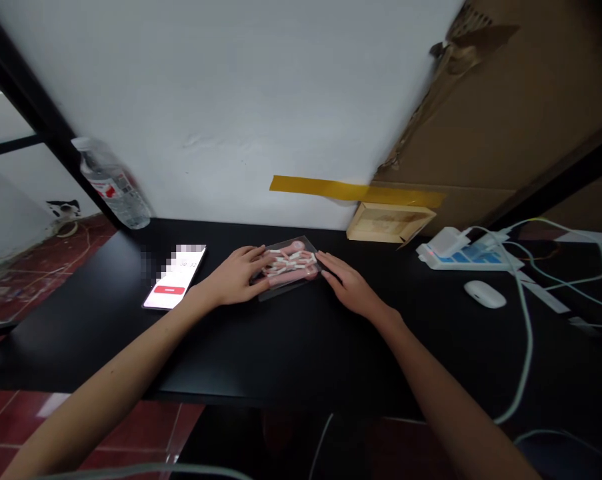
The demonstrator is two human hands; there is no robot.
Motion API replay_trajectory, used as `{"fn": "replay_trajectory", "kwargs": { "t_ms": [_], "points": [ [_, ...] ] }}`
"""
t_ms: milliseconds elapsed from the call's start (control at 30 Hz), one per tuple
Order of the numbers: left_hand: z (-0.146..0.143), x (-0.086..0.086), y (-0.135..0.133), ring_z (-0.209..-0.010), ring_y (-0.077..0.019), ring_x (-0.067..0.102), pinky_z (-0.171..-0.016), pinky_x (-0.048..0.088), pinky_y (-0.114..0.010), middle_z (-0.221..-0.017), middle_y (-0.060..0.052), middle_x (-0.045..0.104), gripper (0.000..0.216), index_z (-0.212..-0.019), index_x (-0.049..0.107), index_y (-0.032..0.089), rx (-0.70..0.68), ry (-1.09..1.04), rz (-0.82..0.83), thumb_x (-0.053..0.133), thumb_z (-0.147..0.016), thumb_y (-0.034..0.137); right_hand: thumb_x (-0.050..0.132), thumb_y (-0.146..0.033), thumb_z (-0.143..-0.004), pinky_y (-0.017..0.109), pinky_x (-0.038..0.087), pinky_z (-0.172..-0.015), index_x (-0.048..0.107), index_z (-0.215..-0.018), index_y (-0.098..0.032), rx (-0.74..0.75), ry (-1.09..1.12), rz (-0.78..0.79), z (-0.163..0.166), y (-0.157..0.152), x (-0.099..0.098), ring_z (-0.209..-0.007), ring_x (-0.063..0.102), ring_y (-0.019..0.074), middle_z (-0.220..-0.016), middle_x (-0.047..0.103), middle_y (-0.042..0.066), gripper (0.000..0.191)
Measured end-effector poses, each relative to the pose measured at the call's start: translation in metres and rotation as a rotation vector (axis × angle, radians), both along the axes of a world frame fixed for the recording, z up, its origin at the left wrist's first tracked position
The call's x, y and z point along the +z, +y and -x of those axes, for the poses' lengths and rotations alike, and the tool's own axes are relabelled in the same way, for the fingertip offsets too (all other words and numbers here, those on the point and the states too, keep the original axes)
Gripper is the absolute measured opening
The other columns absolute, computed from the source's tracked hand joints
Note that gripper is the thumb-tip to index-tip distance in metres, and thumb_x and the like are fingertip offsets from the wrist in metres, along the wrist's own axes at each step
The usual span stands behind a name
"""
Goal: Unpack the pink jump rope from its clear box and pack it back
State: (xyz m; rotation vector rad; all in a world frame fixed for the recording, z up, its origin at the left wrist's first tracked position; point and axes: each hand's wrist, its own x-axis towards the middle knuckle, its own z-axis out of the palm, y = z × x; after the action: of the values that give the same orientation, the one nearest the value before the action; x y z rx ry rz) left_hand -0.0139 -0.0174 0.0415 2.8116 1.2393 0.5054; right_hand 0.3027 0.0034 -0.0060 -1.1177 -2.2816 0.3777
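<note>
A clear plastic packet (289, 267) lies on the black table between my hands. Inside it are several small pink and white pieces, too small to name, along with longer pink parts. My left hand (239, 275) rests on the packet's left side, its fingers stretched out and the thumb along the near edge. At the right edge my right hand (348, 283) lies with straight fingers, their tips touching or very close to the packet. Neither hand is closed around anything.
Left of my hands a lit phone (173, 283) lies flat. A water bottle (115, 190) leans at the back left. A shallow wooden box (391, 223) stands by the wall. On the right are a power strip (475, 257) with white cables and a white mouse (485, 294).
</note>
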Motion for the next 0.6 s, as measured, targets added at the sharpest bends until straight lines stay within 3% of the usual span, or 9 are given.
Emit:
{"fn": "replay_trajectory", "kwargs": {
  "t_ms": [100, 167, 267, 367, 433, 600],
  "points": [
    [-0.002, 0.008, -0.004, -0.107, -0.0299, 0.066, -0.096, 0.05, -0.049, -0.115, -0.015, 0.071, 0.052, -0.14, 0.056, 0.013, 0.024, -0.05, -0.027, 0.045, -0.1, 0.044, 0.035, -0.034, -0.103, 0.052, 0.038, -0.117, 0.053, -0.147, -0.024, -0.092, 0.027, -0.037, 0.0, 0.004, -0.004, -0.138, 0.05, 0.0268, -0.146, 0.057, 0.009, 0.048],
    [-0.002, 0.009, -0.003, -0.094, -0.0265, 0.068, -0.089, 0.053, -0.045, -0.101, -0.012, 0.074, 0.048, -0.136, 0.059, 0.013, 0.001, -0.092, -0.021, 0.048, -0.098, 0.042, 0.033, -0.03, -0.102, 0.053, 0.038, -0.117, 0.053, -0.147, -0.023, -0.14, 0.026, -0.034, 0.002, 0.007, -0.008, -0.139, 0.048, 0.0272, -0.149, 0.054, 0.01, 0.049],
    [-0.001, 0.003, 0.001, -0.116, -0.0287, 0.062, -0.101, 0.048, -0.047, -0.127, -0.013, 0.067, 0.047, -0.134, 0.061, 0.017, -0.138, -0.11, -0.022, 0.055, -0.096, 0.045, 0.032, -0.027, -0.101, 0.055, 0.033, -0.119, 0.048, -0.15, -0.025, -0.171, 0.008, 0.0, 0.008, 0.012, -0.014, -0.146, 0.039, 0.028, -0.159, 0.042, 0.007, 0.051],
    [-0.001, -0.008, 0.005, -0.143, -0.0306, 0.041, -0.116, 0.035, -0.052, -0.155, -0.012, 0.044, 0.054, -0.145, 0.051, 0.021, -0.237, -0.084, 0.01, 0.052, -0.098, 0.049, 0.032, -0.028, -0.101, 0.055, 0.029, -0.121, 0.044, -0.152, -0.025, -0.171, -0.006, 0.011, 0.012, 0.015, -0.014, -0.15, 0.032, 0.0286, -0.164, 0.032, 0.006, 0.052],
    [-0.003, -0.015, 0.005, -0.148, -0.031, 0.032, -0.119, 0.029, -0.054, -0.159, -0.01, 0.039, 0.056, -0.149, 0.047, 0.022, -0.201, -0.074, 0.034, 0.049, -0.1, 0.049, 0.033, -0.031, -0.102, 0.055, 0.029, -0.121, 0.044, -0.152, -0.023, -0.177, 0.005, -0.008, 0.012, 0.013, -0.011, -0.15, 0.031, 0.029, -0.165, 0.031, 0.008, 0.052],
    [-0.02, -0.029, 0.0, -0.151, -0.0369, 0.022, -0.121, 0.023, -0.058, -0.152, -0.014, 0.047, 0.057, -0.146, 0.05, 0.017, 0.0, -0.12, -0.031, 0.053, -0.099, 0.049, 0.037, -0.047, -0.104, 0.055, 0.028, -0.122, 0.039, -0.155, -0.023, -0.068, 0.036, -0.045, 0.016, -0.005, 0.002, -0.151, 0.03, 0.0278, -0.164, 0.032, 0.01, 0.057]
  ]
}}
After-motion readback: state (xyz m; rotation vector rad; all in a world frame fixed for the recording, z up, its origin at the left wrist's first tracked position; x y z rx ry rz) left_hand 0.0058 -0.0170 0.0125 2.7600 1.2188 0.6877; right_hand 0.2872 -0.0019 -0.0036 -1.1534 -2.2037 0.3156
